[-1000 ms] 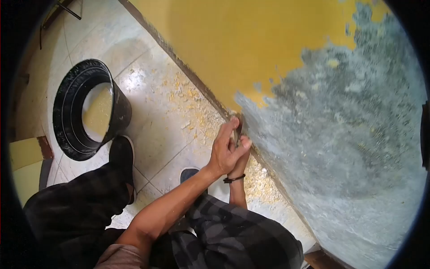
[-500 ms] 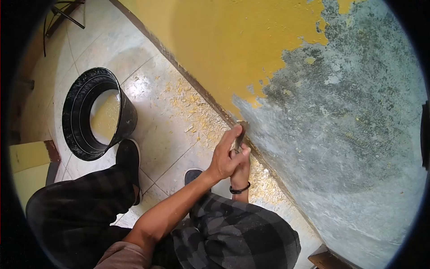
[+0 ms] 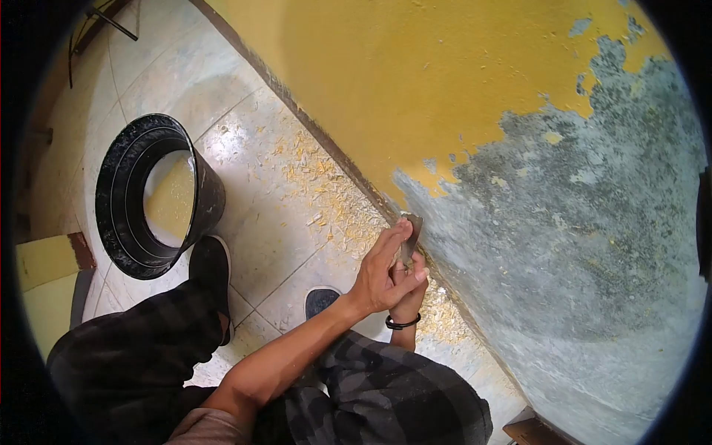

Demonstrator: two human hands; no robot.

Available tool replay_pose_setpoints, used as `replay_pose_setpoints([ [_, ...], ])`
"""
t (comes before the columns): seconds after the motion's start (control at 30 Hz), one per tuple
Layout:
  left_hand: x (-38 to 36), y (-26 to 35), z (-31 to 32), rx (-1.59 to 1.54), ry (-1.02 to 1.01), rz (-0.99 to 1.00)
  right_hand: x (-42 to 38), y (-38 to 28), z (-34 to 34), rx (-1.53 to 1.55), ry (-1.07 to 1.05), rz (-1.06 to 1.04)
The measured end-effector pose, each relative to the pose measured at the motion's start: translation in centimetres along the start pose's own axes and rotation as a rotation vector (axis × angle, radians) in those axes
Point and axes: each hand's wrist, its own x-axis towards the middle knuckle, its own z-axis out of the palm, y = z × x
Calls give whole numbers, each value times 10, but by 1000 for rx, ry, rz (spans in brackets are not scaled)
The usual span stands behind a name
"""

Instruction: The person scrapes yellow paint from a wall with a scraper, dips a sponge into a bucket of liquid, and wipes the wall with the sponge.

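A scraper [image 3: 412, 236] with a flat metal blade touches the bottom edge of the wall [image 3: 475, 245]. Around its handle, mostly hidden, my right hand [image 3: 408, 297] is closed; a black bracelet circles that wrist. My left hand [image 3: 382, 271] lies over it from the left, its fingers pressed on the side of the blade. Yellow paint covers the upper left of the wall, and bare grey plaster shows at the right. Yellow and white paint flakes [image 3: 334, 204] lie on the floor along the wall's base.
A black bucket [image 3: 211, 200] with something pale yellow inside stands on the tiles at the left, beside my shoe [image 3: 210, 271]. Black metal legs [image 3: 111, 22] show at the top left. A brown wooden piece [image 3: 535, 429] lies at the bottom right.
Both hands and the scraper have shifted slightly right and down in the view. The wall's paint edge also appears further right as the view has moved.
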Motion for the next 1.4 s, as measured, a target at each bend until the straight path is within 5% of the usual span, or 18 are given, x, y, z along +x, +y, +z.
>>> replay_pose_setpoints([
  [0.1,-2,0,2,4,26,14,0,-5,10,219,99,-114],
  [0.5,9,-4,1,-39,61,-36,10,-3,21,-20,207,-242],
  [0.57,4,-2,-2,-34,50,-15,-5,-13,12,-65,128,-119],
  [0.7,5,3,3,-16,71,-19,13,-15,31,465,282,-219],
  [0.77,14,-5,-4,-7,114,-39,24,-19,20,-94,54,-81],
  [0.93,2,2,-5,-46,30,-40,-6,-21,29,60,210,-158],
  [1.17,9,-2,-14,-67,110,-61,6,-5,27,-196,117,-209],
  [1.27,6,8,-6,-51,44,2,-2,-16,30,264,201,-204],
  [1.4,13,-4,-16,-54,35,-13,8,-28,26,-65,140,-211],
])
